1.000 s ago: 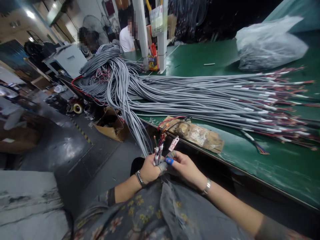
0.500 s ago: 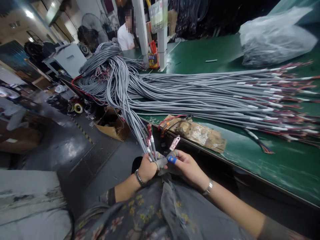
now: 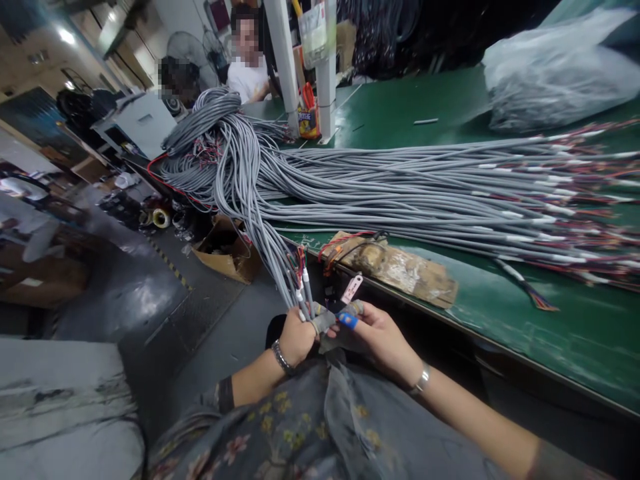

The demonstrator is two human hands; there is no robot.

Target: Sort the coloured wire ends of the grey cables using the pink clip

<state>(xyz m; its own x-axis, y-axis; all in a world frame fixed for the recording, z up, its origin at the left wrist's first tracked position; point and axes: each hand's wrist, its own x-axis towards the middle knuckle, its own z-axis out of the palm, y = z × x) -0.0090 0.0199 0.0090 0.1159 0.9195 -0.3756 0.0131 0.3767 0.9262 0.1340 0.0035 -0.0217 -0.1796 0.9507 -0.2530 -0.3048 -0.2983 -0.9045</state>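
Note:
My left hand [image 3: 299, 335] is closed around the ends of several grey cables [image 3: 277, 267] in front of my waist. White-banded cable ends with red and green wires [image 3: 301, 263] stick up just above it. My right hand [image 3: 387, 337] meets it from the right, thumb and forefinger pinched together. Both hands wear grey fingertip covers, and a blue band [image 3: 348, 321] wraps a right finger. What lies in the right pinch is too small and hidden to make out. A white and red tag [image 3: 353, 288] shows just beyond the fingers.
A green workbench [image 3: 480, 267] carries a long bundle of grey cables [image 3: 390, 180] with bared coloured wires at the right. Cardboard [image 3: 410, 270] lies along its front edge. A clear plastic bag [image 3: 555, 80] sits far right, an open carton [image 3: 227, 250] below left. A person [image 3: 247, 73] is across the bench.
The view has shifted slightly. The person across the bench has turned and moved a little. My hands keep nearly the same place and grip.

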